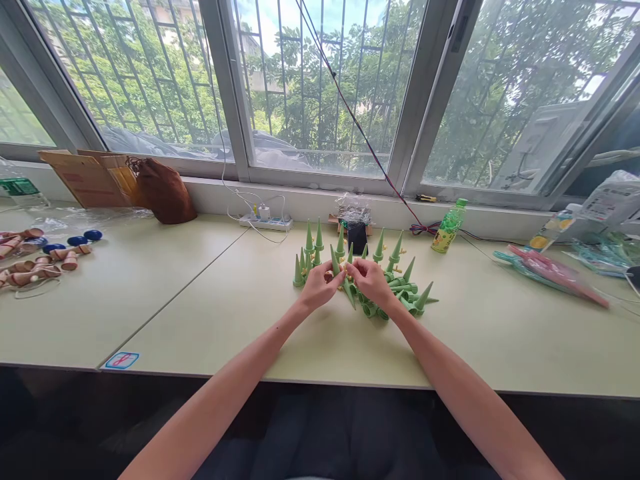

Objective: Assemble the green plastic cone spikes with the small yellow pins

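Note:
My left hand (320, 285) and my right hand (370, 281) meet over the middle of a pale green table (225, 313). Both are closed around a green plastic cone (346, 288) with a small yellow part at its top, the cone's tip pointing down. Several more green cones stand upright (314, 248) just behind my hands. Others lie in a heap (407, 297) to the right of my right hand.
A green drink bottle (449, 227), a power strip (265, 220) and a black box (357, 235) stand along the window ledge. A brown pouch (163, 190) and cardboard (87, 177) sit at the back left. Wooden toys with blue balls (45, 257) lie far left, plastic bags (550, 273) far right.

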Tool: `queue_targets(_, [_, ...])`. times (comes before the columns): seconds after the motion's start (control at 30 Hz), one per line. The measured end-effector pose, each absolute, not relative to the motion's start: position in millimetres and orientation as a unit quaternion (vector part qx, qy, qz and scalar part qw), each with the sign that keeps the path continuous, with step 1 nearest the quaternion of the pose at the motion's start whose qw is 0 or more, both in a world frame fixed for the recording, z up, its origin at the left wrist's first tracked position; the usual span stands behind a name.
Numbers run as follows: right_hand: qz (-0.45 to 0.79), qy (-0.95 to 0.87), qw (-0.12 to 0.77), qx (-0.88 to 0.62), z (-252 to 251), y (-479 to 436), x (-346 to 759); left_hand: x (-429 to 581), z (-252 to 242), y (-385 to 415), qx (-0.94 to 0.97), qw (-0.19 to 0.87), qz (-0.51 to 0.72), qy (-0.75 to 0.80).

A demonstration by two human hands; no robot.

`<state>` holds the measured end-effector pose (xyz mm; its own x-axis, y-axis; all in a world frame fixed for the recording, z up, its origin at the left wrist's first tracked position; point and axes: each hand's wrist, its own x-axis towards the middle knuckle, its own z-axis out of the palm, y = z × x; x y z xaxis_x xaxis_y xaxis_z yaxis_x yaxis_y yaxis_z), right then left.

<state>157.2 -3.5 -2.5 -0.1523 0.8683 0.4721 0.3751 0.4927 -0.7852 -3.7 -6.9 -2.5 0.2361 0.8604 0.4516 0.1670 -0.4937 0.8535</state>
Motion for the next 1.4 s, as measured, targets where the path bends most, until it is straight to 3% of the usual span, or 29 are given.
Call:
queue_targets(0.43, [0.233,-0.712,0.488,-0.448,-2.2,-3.5,155.8,-2.6,-0.7,-7.1,0.691,0.376,0.484,0.383])
queue_targets(0.73, [0.260,-0.726,0.498,-0.396,-4.9,-3.2,156.7,-3.8,6.8,-12.7,0.607,0.489,0.465,0.419])
queue_targets(1.17, [0.229,-0.727,0.475,-0.441,-1.3,-5.3,156.7,-4.5,1.2,-8.0,0.693,0.362,0.476,0.402])
queue_targets(1.4, [0.214,-0.737,0.466,-0.440,-1.0,-5.6,156.7,-3.1,-0.7,-8.6,0.705,0.355,0.487,0.374])
